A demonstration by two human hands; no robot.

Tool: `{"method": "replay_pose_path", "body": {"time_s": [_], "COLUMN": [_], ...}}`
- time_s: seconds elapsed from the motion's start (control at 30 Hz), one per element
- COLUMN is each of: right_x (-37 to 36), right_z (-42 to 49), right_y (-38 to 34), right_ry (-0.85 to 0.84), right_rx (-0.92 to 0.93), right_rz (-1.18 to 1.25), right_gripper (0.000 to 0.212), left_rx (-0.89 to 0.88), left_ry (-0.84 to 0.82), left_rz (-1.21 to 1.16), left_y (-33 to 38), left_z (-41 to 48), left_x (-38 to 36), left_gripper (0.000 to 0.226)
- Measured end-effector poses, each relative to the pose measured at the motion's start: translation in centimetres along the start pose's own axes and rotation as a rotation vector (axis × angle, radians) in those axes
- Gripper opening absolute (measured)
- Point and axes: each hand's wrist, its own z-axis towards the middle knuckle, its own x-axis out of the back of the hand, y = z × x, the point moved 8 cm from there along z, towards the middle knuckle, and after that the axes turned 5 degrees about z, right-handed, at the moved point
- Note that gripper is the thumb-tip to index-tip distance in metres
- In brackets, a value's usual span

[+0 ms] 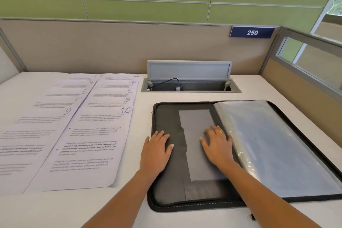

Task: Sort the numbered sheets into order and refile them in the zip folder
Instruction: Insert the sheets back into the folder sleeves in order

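Observation:
A black zip folder (166, 114) lies open on the desk at the right, its clear plastic sleeves (273, 140) stacked on its right half. On the left of the desk the numbered sheets are fanned in two overlapping columns: the odd sheets (46, 109) numbered 1 to 9 and the even sheets (103, 135) numbered 2 to 10. My left hand (157, 150) rests flat on the folder's left edge. My right hand (218, 144) lies flat on the grey inner pocket (196, 118) of the left cover, beside the sleeves. Neither hand holds anything.
An open cable hatch (190, 79) with a raised lid and a plugged-in black cable sits at the back of the white desk (114, 209). Beige partition panels (111, 46) wall the desk at the back and right; a blue sign reads 250 (252, 32).

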Motion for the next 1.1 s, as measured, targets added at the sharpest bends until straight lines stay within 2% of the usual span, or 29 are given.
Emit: {"method": "replay_pose_path", "body": {"time_s": [0.13,0.23,0.47,0.77,0.9,1.1], "right_x": [-1.4,-2.4,-6.5,-11.7,-14.2,-17.2], "right_z": [1.2,2.5,7.4,17.6,22.4,28.2], "right_y": [-5.3,-10.6,-24.3,-39.3,-43.2,-47.2], "right_ry": [-0.019,-0.056,-0.234,-0.318,-0.326,-0.322], "right_rx": [0.111,0.214,0.377,0.361,0.355,0.346], "right_rz": [0.087,0.16,0.314,0.313,0.224,0.125], "right_gripper": [0.036,0.036,0.031,0.035,0.037,0.043], "left_rx": [0.031,0.132,0.267,0.327,0.312,0.342], "left_ry": [0.086,0.117,0.125,0.126,0.064,0.062], "left_rz": [-0.104,-0.122,-0.02,0.103,0.19,0.227], "left_y": [-3.4,-8.5,-21.7,-35.6,-39.9,-44.9], "left_z": [0.3,1.4,5.6,14.0,17.5,20.2], "left_x": [2.5,4.9,10.9,15.5,14.6,13.2], "left_gripper": [0.043,0.041,0.041,0.043,0.048,0.055]}}
